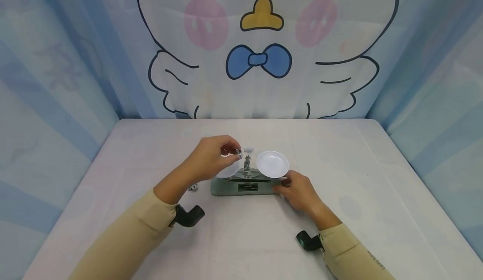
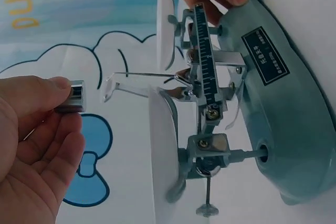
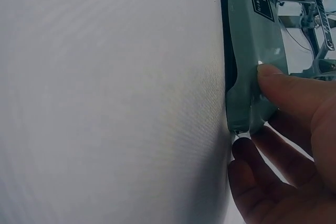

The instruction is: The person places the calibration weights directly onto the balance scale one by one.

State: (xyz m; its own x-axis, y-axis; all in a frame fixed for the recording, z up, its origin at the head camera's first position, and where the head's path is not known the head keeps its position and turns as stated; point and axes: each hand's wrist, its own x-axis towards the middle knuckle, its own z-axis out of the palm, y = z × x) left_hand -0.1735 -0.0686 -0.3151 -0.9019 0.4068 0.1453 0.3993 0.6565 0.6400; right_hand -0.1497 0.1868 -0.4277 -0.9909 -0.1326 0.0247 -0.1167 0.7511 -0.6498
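A green balance scale (image 1: 224, 187) stands on the table with a white pan on each side. My left hand (image 1: 209, 158) pinches a small shiny metal weight (image 2: 77, 96) between thumb and fingers, above the left pan (image 1: 228, 171). That pan is partly hidden behind the hand in the head view. At the other end, my right hand (image 1: 300, 191) holds the right end of the scale's base (image 3: 252, 87), thumb (image 3: 286, 85) on its front and fingers curled at its end. The right pan (image 1: 272, 164) shows nothing on it. Between the pans stand the beam and its graduated ruler (image 2: 205, 56).
A few small metal weights (image 1: 193, 187) lie on the table left of the scale, beside my left forearm. The white cloth-covered table (image 1: 241, 238) meets a patterned curtain (image 1: 260, 95) at the back, with more curtain on both sides.
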